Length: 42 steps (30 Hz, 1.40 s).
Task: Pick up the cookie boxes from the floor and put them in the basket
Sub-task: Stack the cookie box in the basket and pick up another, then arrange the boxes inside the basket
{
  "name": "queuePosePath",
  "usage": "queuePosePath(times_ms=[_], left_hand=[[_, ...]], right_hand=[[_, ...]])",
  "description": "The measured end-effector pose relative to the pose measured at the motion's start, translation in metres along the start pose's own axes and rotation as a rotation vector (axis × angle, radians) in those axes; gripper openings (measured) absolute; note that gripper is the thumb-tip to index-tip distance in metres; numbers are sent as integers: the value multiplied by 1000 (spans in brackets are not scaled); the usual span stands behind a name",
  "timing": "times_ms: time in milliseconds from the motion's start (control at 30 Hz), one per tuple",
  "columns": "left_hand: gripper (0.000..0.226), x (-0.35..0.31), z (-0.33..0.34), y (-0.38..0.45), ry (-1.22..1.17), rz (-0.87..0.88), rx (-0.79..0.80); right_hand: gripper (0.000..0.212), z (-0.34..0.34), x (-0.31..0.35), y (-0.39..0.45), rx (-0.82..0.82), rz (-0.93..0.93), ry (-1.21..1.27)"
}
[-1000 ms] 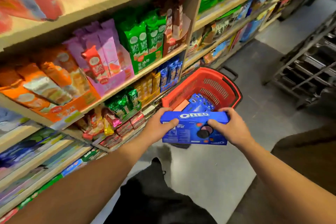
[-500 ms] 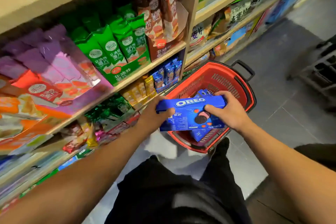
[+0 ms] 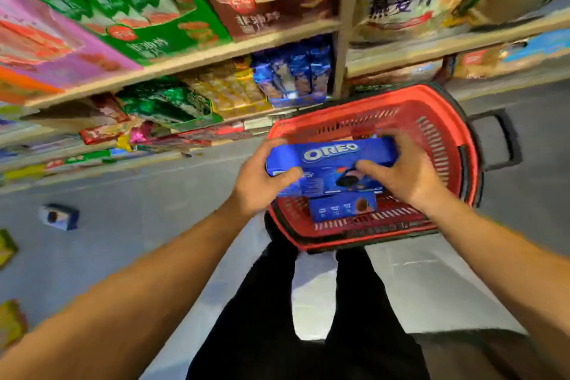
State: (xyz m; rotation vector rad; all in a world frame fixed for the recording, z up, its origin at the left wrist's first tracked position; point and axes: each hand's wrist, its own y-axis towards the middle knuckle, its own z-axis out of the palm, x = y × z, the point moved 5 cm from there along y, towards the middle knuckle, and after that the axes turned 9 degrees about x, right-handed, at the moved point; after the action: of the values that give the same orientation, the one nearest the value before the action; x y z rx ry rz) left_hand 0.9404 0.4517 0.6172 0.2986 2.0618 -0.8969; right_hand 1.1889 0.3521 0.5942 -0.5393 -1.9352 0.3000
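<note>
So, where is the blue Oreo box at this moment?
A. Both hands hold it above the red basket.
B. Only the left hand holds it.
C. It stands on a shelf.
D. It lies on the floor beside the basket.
A: the left hand and the right hand grip the ends of the Oreo box over the red basket.

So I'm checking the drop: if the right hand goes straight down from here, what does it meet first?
Probably the basket, near the blue box already inside it; depth is unclear. The right hand holds the Oreo box.
</note>
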Motion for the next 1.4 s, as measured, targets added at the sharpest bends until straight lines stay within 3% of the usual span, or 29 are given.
queuePosePath(times_ms=[100, 200, 333, 667, 867, 1033, 1167, 1400], left_hand=[[55, 26, 22, 35, -39, -36, -59], [47, 59, 41, 80, 10, -47, -129], [48, 111, 68, 136, 88, 53, -163], [59, 244, 141, 215, 196, 67, -55], [52, 299, 173, 228, 187, -144, 68], [59, 284, 172, 234, 282, -196, 142], [60, 236, 146, 208, 323, -169, 148], [40, 131, 88, 79, 233, -94, 148]], right_hand=[[60, -2, -32, 44, 59, -1, -18], [59, 10, -70, 87, 6, -15, -8], [66, 33, -126, 140, -1, -44, -103], [72, 99, -249, 202, -8, -42, -209], [70, 134, -295, 216, 151, 87, -350], [82, 132, -282, 205, 253, 141, -459], [83, 118, -226, 174, 270, 120, -525], [79, 107, -100, 59, 288, 112, -602]])
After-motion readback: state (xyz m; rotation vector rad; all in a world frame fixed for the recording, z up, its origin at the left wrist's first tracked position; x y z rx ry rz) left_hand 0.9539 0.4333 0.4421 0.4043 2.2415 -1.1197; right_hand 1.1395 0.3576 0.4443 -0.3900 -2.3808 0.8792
